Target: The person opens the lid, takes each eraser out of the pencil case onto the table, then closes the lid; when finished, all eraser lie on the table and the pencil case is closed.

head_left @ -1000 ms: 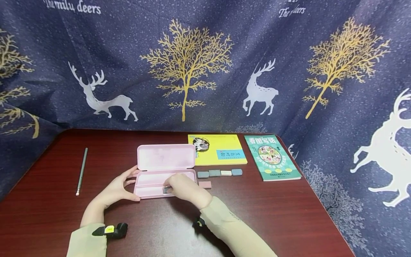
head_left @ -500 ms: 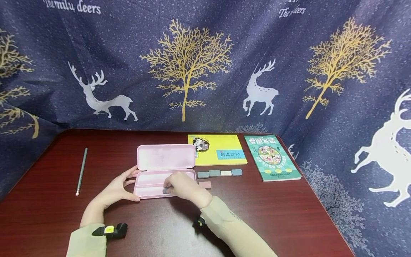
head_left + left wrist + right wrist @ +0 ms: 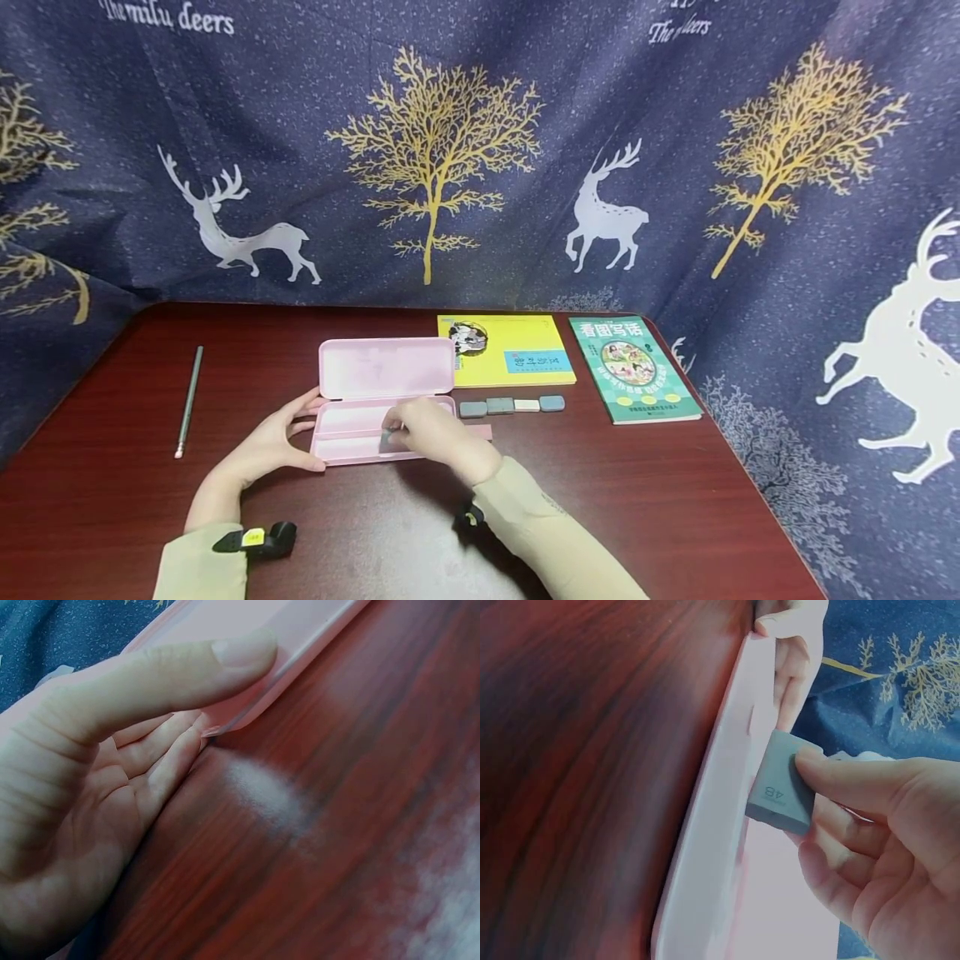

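Note:
A pink pencil case [image 3: 386,367] stands with its lid tipped back, showing a tray split lengthwise by a divider. At its left end my left hand [image 3: 273,437] grips it, thumb at the front corner and fingers along the side; the left wrist view has the thumb [image 3: 187,675] over the wall. Over the front compartment my right hand [image 3: 431,433] pinches a grey eraser [image 3: 784,784] marked 4B between thumb and fingers. The eraser is tilted in the right wrist view, and the hand partly hides it in the head view.
Several erasers [image 3: 501,406] form a row right of the case, with a pink eraser [image 3: 480,432] nearer me. Behind lie a yellow book [image 3: 517,337] and a green book [image 3: 633,375]. A pencil [image 3: 189,404] lies at the left of the brown table [image 3: 375,542].
The right hand has lifted slightly with the grey eraser, and more of the eraser shows above the front compartment. The left hand keeps its place on the case.

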Available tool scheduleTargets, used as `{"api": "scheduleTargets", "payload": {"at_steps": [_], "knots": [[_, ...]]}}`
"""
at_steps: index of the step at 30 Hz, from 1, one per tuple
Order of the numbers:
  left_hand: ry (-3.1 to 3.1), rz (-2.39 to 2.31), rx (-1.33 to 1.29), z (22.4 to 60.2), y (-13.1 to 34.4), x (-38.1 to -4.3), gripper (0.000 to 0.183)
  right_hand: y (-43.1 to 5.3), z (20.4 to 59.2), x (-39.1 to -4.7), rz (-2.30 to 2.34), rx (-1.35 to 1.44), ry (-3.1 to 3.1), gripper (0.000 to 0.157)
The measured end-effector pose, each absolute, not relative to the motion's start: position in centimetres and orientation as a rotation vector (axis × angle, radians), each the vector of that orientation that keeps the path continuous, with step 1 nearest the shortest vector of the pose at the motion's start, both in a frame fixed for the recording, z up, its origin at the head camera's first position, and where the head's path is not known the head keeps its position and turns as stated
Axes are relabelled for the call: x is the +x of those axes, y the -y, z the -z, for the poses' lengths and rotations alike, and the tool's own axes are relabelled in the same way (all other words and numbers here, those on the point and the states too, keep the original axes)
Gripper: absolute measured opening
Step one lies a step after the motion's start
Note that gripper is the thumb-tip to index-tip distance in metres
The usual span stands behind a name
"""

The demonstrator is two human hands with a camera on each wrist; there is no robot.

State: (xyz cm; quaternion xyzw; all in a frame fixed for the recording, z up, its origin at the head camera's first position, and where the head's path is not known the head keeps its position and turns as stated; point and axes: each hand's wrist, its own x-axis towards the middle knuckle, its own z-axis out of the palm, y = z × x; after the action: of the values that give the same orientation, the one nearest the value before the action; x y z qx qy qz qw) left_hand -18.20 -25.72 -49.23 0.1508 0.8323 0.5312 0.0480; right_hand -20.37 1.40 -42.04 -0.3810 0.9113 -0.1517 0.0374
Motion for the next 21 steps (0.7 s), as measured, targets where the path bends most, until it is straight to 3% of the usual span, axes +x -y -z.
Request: {"api": "scheduleTargets", "payload": {"at_steps": [21], "knots": [[-2.572, -1.572, 0.462, 49.0, 25.8, -18.3, 0.113, -7.3, 42.1, -22.4, 0.734, -1.227, -2.851, 0.012]]}}
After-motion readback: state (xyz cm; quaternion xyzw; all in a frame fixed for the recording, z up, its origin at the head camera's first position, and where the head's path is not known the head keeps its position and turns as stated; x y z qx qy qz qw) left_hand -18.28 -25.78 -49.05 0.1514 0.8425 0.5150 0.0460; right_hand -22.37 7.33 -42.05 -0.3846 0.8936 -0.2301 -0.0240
